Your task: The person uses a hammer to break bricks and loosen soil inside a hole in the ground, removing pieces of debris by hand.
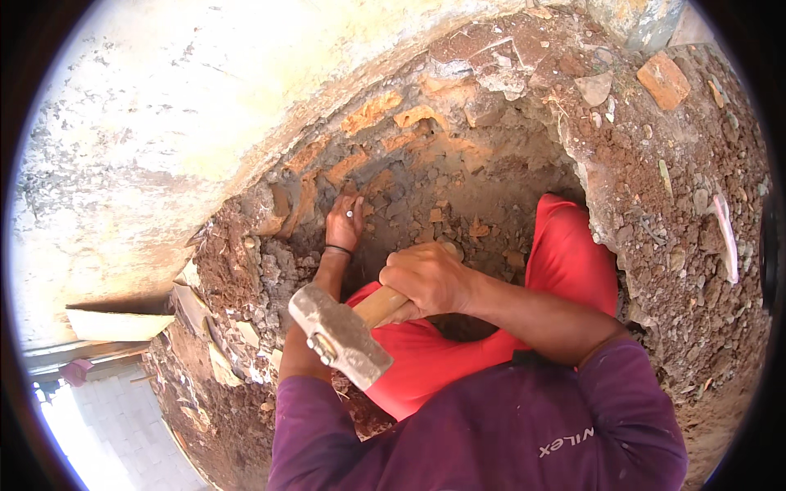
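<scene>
My right hand (427, 280) is wrapped round the wooden handle of a sledgehammer (342, 335). The worn, dusty metal head hangs in front of my left upper arm, and the handle's end sticks out past my fist. Farther off, my left hand (344, 224), with a ring and a dark wristband, reaches to the foot of the wall beside the exposed orange bricks (348, 166). Its fingers look curled, and whatever they grip is hidden from this view. Broken masonry and grey soil lie around that hand.
I sit in a dug pit (491, 164), my red-trousered legs bent. A pale plastered wall (180, 123) rises at the left. Rough, stony soil (679, 237) banks up on the right, with a loose brick piece (663, 80) and a pale strip (725, 237). Grey paving (131, 425) shows lower left.
</scene>
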`<state>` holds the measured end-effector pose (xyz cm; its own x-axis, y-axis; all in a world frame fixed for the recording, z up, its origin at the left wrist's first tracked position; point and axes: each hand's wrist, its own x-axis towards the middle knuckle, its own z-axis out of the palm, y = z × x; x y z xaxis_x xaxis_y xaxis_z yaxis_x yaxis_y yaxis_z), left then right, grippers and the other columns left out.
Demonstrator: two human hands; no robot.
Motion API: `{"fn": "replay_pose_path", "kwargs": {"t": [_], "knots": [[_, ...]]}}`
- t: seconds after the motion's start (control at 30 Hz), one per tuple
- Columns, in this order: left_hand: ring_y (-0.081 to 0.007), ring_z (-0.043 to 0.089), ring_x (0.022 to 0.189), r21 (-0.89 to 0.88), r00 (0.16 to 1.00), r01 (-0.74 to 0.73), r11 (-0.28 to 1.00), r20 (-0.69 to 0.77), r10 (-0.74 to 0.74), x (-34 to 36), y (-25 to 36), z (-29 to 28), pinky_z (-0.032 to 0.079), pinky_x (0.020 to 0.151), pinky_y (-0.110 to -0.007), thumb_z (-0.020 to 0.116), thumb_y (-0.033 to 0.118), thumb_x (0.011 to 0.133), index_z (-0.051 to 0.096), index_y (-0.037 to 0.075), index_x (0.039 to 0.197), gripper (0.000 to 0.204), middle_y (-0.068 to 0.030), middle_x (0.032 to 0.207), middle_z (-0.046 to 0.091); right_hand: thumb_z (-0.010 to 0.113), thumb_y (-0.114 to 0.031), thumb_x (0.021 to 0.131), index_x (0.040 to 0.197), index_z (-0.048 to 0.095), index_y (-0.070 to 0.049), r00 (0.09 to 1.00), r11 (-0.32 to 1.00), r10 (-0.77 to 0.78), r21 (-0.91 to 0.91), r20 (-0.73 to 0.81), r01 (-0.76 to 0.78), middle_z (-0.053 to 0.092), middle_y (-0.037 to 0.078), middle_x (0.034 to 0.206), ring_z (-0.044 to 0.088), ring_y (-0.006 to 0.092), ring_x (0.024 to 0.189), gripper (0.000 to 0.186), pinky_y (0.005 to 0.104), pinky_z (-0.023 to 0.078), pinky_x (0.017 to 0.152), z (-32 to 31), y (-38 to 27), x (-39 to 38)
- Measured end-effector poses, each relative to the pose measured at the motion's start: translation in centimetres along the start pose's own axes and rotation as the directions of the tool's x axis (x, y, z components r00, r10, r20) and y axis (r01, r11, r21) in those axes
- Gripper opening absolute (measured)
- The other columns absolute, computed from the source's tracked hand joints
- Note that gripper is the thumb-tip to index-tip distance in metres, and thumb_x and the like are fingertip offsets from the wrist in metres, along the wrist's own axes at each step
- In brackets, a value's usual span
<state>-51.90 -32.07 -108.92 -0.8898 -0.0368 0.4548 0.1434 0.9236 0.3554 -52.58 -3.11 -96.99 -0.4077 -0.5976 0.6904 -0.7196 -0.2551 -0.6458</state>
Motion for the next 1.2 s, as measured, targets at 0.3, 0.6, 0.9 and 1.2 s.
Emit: {"fn": "replay_pose_path", "kwargs": {"t": [0.3, 0.6, 0.9, 1.2], "knots": [[-0.0376, 0.069, 0.086, -0.032, 0.999, 0.04, 0.999, 0.002, -0.04, 0.1, 0.2, 0.2, 0.055, 0.072, -0.045, 0.063, 0.01, 0.095, 0.068, 0.005, 0.101, 0.009, -0.0187, 0.099, 0.07, 0.07, -0.048, 0.091, 0.088, 0.055, -0.001, 0.968, 0.968, 0.249, 0.0, -0.029, -0.25, 0.06, 0.019, 0.064, 0.065, 0.0397, 0.059, 0.049, 0.0471, 0.051, 0.053, 0.6, 0.2, -1.0], [-0.0369, 0.069, 0.094, 0.194, 0.948, -0.172, 0.966, 0.298, 0.109, -3.1, -7.6, 1.7, 0.056, 0.083, -0.044, 0.066, 0.013, 0.091, 0.067, 0.007, 0.114, 0.024, -0.0178, 0.104, 0.071, 0.064, -0.048, 0.095, 0.097, 0.059, 0.002, 0.713, 0.719, 0.694, -0.141, 0.103, -0.68, 0.065, 0.023, 0.071, 0.067, 0.0422, 0.063, 0.05, 0.05, 0.053, 0.058, 1.9, 5.4, -3.1], [-0.0424, 0.065, 0.08, 0.222, 0.962, 0.181, 0.958, 0.165, -0.22, -0.1, 4.5, -1.2, 0.051, 0.068, -0.05, 0.061, 0.018, 0.097, 0.065, 0.006, 0.097, 0.012, -0.0191, 0.094, 0.066, 0.072, -0.047, 0.09, 0.091, 0.058, -0.001, 0.934, 0.934, 0.355, 0.03, 0.046, -0.356, 0.062, 0.017, 0.069, 0.067, 0.0365, 0.062, 0.047, 0.0462, 0.051, 0.056, 0.6, 0.7, -2.5], [-0.0177, 0.061, 0.076, -0.406, 0.328, 0.914, -0.017, 0.761, -0.56, 4.7, 5.2, 1.2, 0.053, 0.063, -0.033, 0.059, 0.012, 0.095, 0.058, 0.001, 0.134, 0.04, -0.012, 0.124, 0.064, 0.062, -0.036, 0.1, 0.089, 0.053, -0.001, 0.665, 0.702, 0.711, 0.179, -0.228, -0.689, 0.054, 0.006, 0.061, 0.054, 0.0157, 0.052, 0.037, 0.034, 0.043, 0.048, -3.3, 3.9, -2.1]]}}
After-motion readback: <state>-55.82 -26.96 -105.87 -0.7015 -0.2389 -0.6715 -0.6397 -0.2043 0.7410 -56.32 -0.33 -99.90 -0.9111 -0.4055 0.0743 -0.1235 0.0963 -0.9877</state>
